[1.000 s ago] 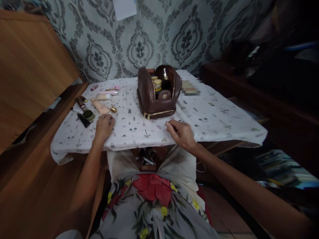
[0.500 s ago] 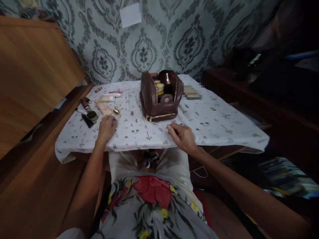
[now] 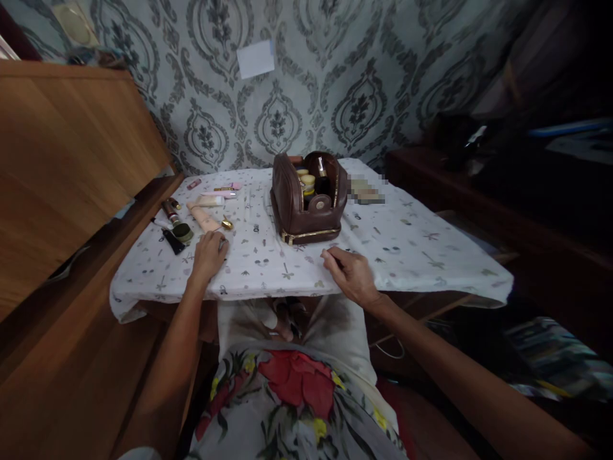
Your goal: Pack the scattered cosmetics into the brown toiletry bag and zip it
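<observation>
Head cam: bag (image 3: 311,223) on table (image 3: 412,268), just beyond R hand (image 3: 352,275) & slightly left; R nearer than L hand (image 3: 209,255). R fingers curled together; L fingers bent, can't tell if gripping. Tube (image 3: 204,218) just past L, long axis slanting twd its fingers.

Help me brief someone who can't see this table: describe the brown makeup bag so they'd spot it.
Find the white patterned tablecloth below the damask wallpaper. Near its middle stands a brown makeup bag, unzipped on top. Unlike the small cosmetics lying to the person's left, it is bulky and upright.
</observation>
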Available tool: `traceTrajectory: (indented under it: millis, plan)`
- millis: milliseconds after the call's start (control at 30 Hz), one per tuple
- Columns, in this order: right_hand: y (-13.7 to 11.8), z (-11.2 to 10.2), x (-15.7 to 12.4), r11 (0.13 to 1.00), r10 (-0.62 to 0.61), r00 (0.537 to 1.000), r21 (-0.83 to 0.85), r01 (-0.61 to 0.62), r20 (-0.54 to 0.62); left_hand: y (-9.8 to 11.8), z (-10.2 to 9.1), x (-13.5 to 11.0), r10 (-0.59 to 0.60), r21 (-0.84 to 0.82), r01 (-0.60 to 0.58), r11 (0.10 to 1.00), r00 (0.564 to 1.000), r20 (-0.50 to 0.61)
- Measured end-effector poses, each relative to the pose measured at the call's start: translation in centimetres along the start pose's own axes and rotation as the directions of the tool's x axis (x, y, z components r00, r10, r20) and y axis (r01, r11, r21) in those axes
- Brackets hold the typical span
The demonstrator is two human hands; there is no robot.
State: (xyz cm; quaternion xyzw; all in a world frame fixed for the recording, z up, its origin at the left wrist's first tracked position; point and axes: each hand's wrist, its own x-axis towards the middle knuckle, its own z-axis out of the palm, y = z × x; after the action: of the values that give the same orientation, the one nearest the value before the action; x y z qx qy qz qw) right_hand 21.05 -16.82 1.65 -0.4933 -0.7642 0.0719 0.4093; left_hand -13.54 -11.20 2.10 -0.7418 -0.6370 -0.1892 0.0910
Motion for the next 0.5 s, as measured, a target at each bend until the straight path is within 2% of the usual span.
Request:
traceTrajectory:
  millis: [500]
  plan:
    - [-0.45, -0.71, 0.83, 0.995, -0.100, 0.995, -0.032, 0.099, -0.016, 0.57, -0.04, -0.31, -0.010, -0.055, 0.008, 0.998, 0.999, -0.035]
